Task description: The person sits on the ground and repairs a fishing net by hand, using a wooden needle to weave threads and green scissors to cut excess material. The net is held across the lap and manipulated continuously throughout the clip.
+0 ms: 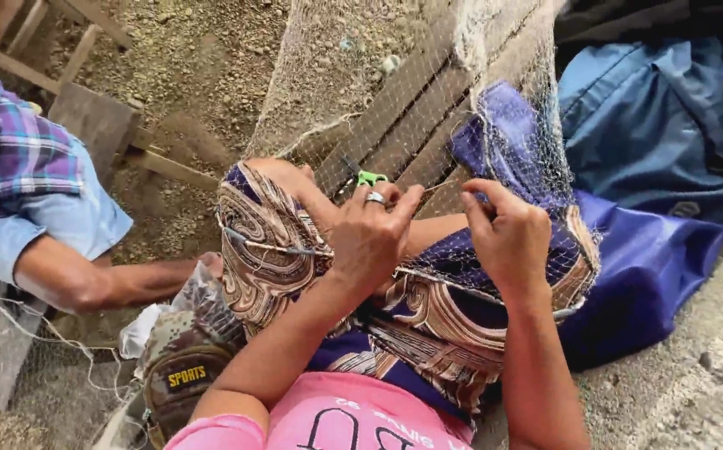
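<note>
Camo bag (180, 371) sat at lower left, contents hidden. Net (495, 158) draped over the lap and wooden slats (403, 125). Left hand (370, 237), ring on, fingers pinching a green tool (370, 177) at the net. Right hand (507, 237) curled, fingers gripping the mesh.

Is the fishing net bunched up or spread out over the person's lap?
Spread out: the net drapes over the knees and patterned cloth, its mesh open, while the left hand and right hand pinch it.

The net (428, 150) lay over the lap, planks (403, 117) behind it at twelve o'clock, a bag (661, 125) at two, a cap (182, 375) at eight.
</note>
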